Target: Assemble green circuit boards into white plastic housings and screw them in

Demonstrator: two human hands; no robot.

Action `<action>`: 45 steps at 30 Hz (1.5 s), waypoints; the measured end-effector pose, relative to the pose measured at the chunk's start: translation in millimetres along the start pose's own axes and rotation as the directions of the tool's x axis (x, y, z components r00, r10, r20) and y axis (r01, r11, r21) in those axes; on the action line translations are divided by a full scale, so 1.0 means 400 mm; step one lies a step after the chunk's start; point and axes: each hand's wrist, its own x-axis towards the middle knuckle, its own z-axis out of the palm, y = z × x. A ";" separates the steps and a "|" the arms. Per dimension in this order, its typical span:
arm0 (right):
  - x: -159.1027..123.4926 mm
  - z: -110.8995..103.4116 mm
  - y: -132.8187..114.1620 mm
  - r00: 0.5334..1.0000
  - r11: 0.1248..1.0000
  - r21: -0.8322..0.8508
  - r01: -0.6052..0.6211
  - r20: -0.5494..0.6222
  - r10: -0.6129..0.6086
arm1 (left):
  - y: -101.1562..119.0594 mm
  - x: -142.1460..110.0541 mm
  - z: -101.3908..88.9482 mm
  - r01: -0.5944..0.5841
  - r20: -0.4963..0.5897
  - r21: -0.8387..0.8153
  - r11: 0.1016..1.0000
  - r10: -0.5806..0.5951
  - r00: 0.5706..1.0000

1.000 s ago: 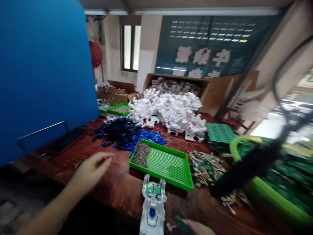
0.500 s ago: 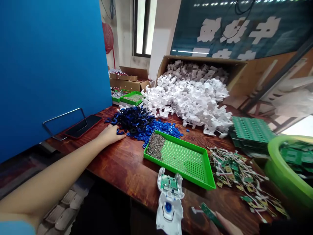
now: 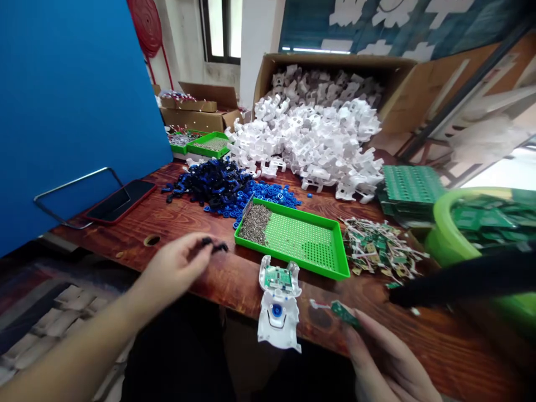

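Note:
My left hand [image 3: 178, 265] pinches a small black plastic part [image 3: 218, 245] between thumb and fingers, above the front of the table. In my right hand [image 3: 379, 354] is a small green circuit board [image 3: 344, 314], with a short white-and-red cable and white plug sticking out to the left. Between the hands a white plastic housing [image 3: 278, 329] lies at the table's front edge. It carries a round blue button [image 3: 277, 310] and, at its far end, a green circuit board [image 3: 278, 278].
A green tray [image 3: 341, 251] with small screws lies behind the housing. Beyond are black-and-blue parts [image 3: 213, 181], white housings [image 3: 310, 134] spilling from a carton, cabled boards [image 3: 377, 245] and a green basin [image 3: 439, 223]. A phone [image 3: 119, 204] lies left, beside a blue panel [image 3: 71, 100].
My left hand has drawn back from the black-and-blue pile toward me, carrying a black part. My right hand has come further into view with the circuit board. The camera view has tipped downward.

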 end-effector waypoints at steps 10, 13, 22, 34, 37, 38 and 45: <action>0.012 -0.002 -0.027 0.842 0.972 0.099 0.213 0.486 -0.234 | 0.178 -0.188 0.128 0.138 0.438 -0.680 0.720 0.248 0.864; 0.007 -0.026 -0.026 0.802 0.974 0.080 0.210 0.556 -0.219 | 0.186 -0.183 0.136 0.199 0.497 -0.691 0.695 0.257 0.829; 0.000 -0.067 -0.029 0.759 0.979 0.026 0.205 0.627 -0.175 | 0.214 -0.182 0.149 0.445 0.588 -0.748 0.491 0.182 0.788; -0.011 -0.055 -0.053 0.820 0.998 -0.051 0.034 0.572 0.001 | 0.194 -0.202 0.149 0.241 0.457 -0.757 0.607 0.228 0.860; -0.008 -0.054 -0.056 0.814 0.998 -0.054 0.013 0.581 0.021 | 0.190 -0.207 0.152 0.244 0.456 -0.758 0.605 0.224 0.861; -0.007 -0.054 -0.057 0.811 0.999 -0.054 0.003 0.585 0.029 | 0.189 -0.207 0.153 0.251 0.459 -0.763 0.596 0.226 0.859; -0.005 -0.057 -0.061 0.814 0.999 -0.043 -0.010 0.580 0.033 | 0.197 -0.201 0.151 0.334 0.508 -0.752 0.568 0.178 0.843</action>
